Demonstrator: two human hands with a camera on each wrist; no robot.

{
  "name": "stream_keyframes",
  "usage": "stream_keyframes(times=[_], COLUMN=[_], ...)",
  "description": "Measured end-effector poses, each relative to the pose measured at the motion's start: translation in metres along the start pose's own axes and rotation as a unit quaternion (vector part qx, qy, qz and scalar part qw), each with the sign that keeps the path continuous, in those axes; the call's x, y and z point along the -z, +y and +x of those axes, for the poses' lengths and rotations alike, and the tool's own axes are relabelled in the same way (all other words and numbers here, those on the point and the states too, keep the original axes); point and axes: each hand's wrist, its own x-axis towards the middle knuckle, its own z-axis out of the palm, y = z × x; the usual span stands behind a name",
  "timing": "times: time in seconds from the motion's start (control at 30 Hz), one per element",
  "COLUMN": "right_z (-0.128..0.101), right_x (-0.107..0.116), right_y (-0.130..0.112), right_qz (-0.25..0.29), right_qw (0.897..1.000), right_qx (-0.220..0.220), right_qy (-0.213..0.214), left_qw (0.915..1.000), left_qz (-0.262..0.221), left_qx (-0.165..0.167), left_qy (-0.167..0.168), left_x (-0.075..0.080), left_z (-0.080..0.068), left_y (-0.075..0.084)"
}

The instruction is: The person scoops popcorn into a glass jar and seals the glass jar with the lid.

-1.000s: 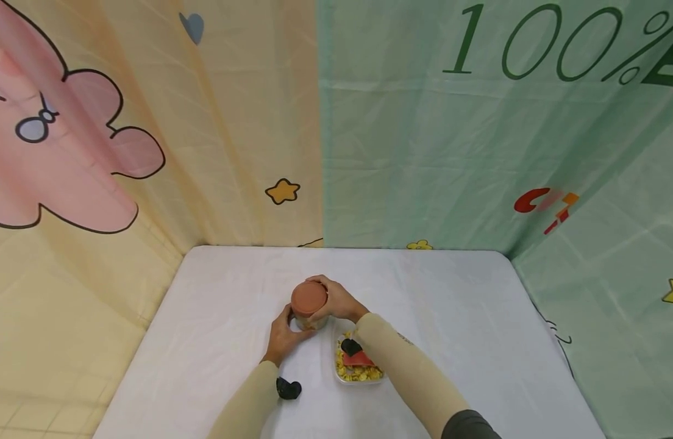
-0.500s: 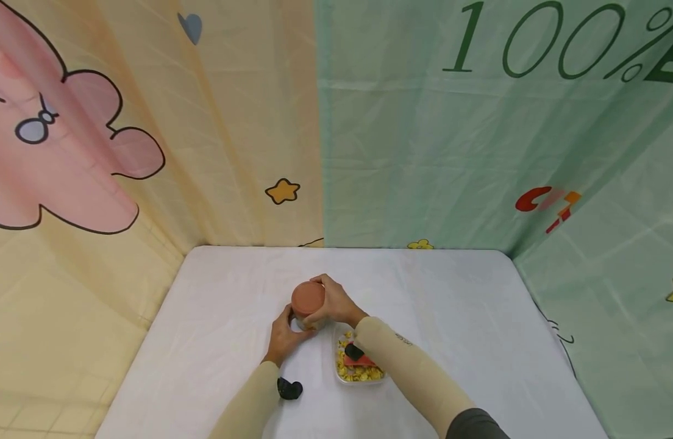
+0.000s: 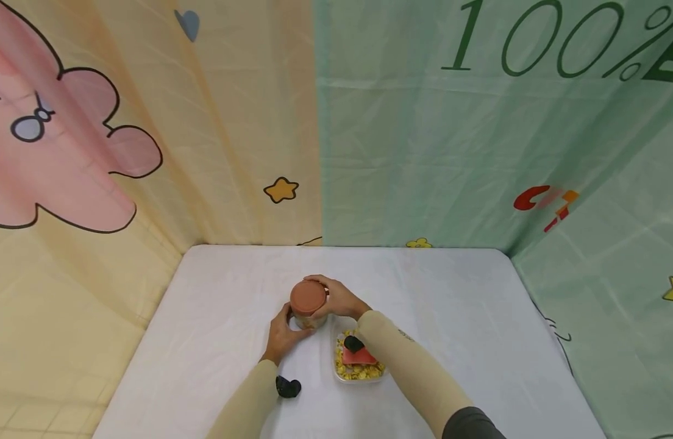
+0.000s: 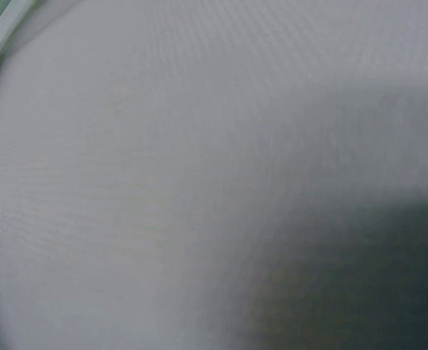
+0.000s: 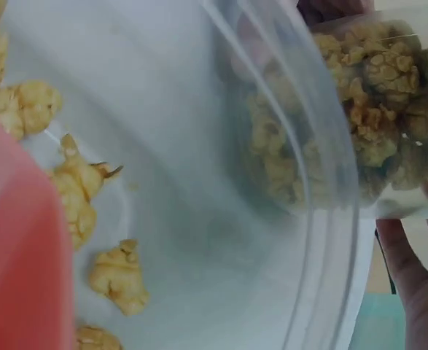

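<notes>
Hands: left (image 3: 284,334) grips jar (image 3: 308,305) body | right (image 3: 339,300) clasps lid | left-wrist view blurred

Jar (image 3: 307,311): clear, upright, centre of the head view, on the white table (image 3: 468,317). Lid (image 3: 308,297): round, reddish-brown, on top of the jar. Contents: yellow-brown lumpy pieces (image 5: 378,80), seen through the wall in the right wrist view, upper right of that frame.
</notes>
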Motion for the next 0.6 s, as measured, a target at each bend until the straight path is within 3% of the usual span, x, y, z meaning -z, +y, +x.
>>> stream_keyframes(times=[0.3,0.6], right_z=[-0.001,-0.001], right_x=[-0.006,-0.011], right_y=[0.000,-0.002], right_qz=[-0.019,-0.025], right_qw=[0.999,0.998], right_qx=[-0.009,-0.010], right_qy=[0.050,0.061], left_qw=[0.9999,1.0000], left_qz=[0.004,0.001], left_qx=[0.002,-0.003], left_qy=[0.010,0.004], left_x=[-0.002,-0.001], left_z=[-0.001,-0.002], left_y=[0.000,0.000])
